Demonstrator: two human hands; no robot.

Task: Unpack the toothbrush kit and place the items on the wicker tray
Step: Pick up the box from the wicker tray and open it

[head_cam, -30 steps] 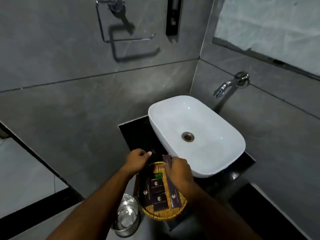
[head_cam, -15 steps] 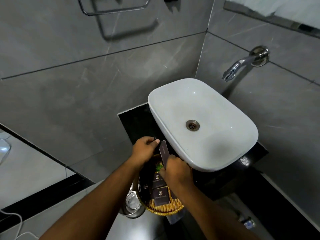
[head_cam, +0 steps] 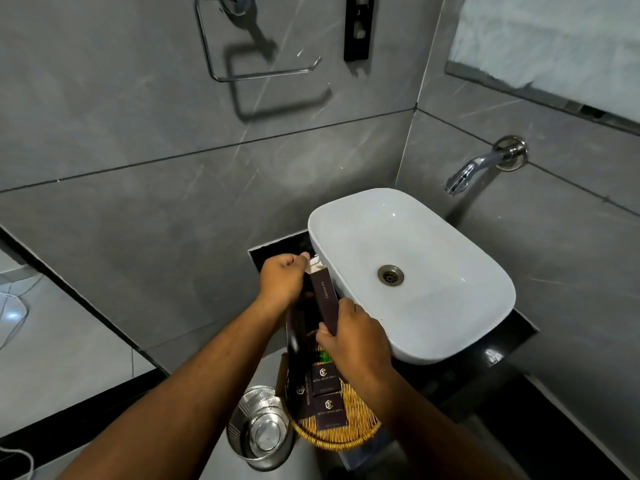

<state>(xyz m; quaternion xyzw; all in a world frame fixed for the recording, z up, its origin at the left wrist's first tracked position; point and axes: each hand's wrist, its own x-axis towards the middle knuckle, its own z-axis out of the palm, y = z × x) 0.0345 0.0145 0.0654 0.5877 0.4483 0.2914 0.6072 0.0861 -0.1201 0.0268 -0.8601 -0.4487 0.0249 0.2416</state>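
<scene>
the kit box (head_cam: 323, 295), a long dark carton with "dental kit" printed down its side, is held tilted above the tray, beside the basin's left rim. its top flap stands open, white inside. the right hand (head_cam: 353, 337) grips its lower end, fingers wrapped round it; the left hand (head_cam: 283, 280) is curled at the open top, pinching at the flap, though what its fingertips hold is hidden behind the box.

below, the round wicker tray (head_cam: 349, 436) carries two small dark boxes (head_cam: 327, 379) with a logo and a hotel name too small to read fully, one long dark box (head_cam: 304, 393) along its left side, and a green scrap (head_cam: 325, 356) mostly hidden under the wrist. the right arm covers part of the tray.

left of the tray stands one steel bin (head_cam: 259, 427). the white basin (head_cam: 415, 271) sits on a black counter (head_cam: 512, 344), one tap (head_cam: 481, 166) on the wall.
</scene>
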